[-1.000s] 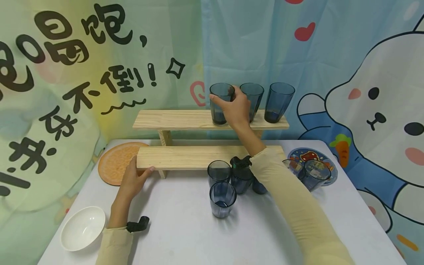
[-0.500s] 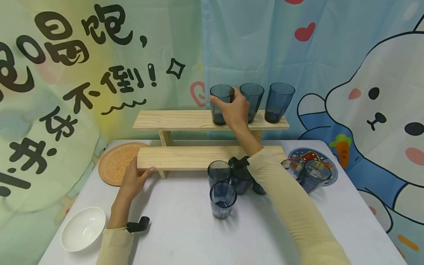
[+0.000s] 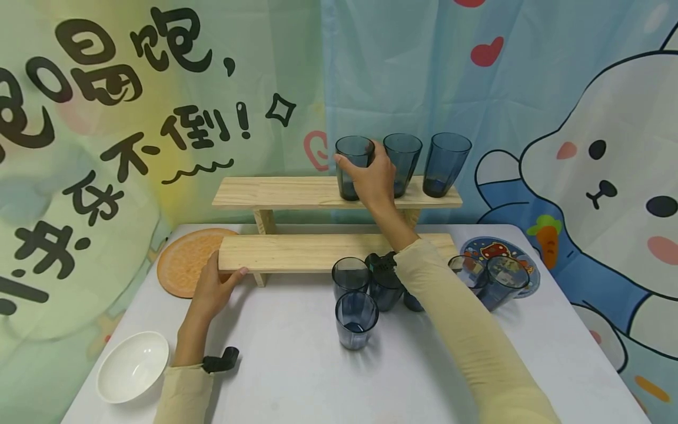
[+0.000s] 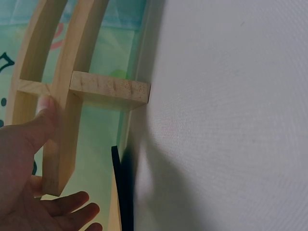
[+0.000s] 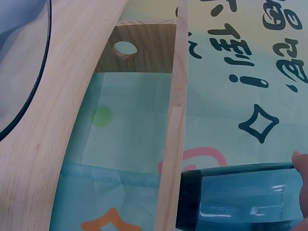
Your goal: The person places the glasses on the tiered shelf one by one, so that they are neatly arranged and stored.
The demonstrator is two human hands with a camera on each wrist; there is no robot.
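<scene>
A two-step wooden rack stands at the back of the table, with an upper board [image 3: 286, 189] and a lower board [image 3: 296, 252]. My right hand [image 3: 377, 181] holds a blue-tinted drinking glass [image 3: 348, 186] upright at the upper board, thumb on its near left side. The glass's base meets that board's edge in the right wrist view, where only a fingertip [image 5: 302, 166] shows. Two matching glasses, a middle one [image 3: 406, 154] and a right one [image 3: 444, 168], stand beside it. My left hand [image 3: 210, 290] pinches the lower board's left end, thumb against the wood [image 4: 65, 139], other fingers loosely spread.
Several more blue glasses [image 3: 356, 324] cluster before the rack, partly behind my right sleeve. Two others [image 3: 502, 285] stand at the right near a patterned blue round mat [image 3: 483, 241]. An orange round mat [image 3: 182, 265] and a white bowl [image 3: 132, 368] lie at the left.
My right hand and sleeve have drifted very slightly left. The held glass stays at the same spot on the upper board, and my left hand has not moved.
</scene>
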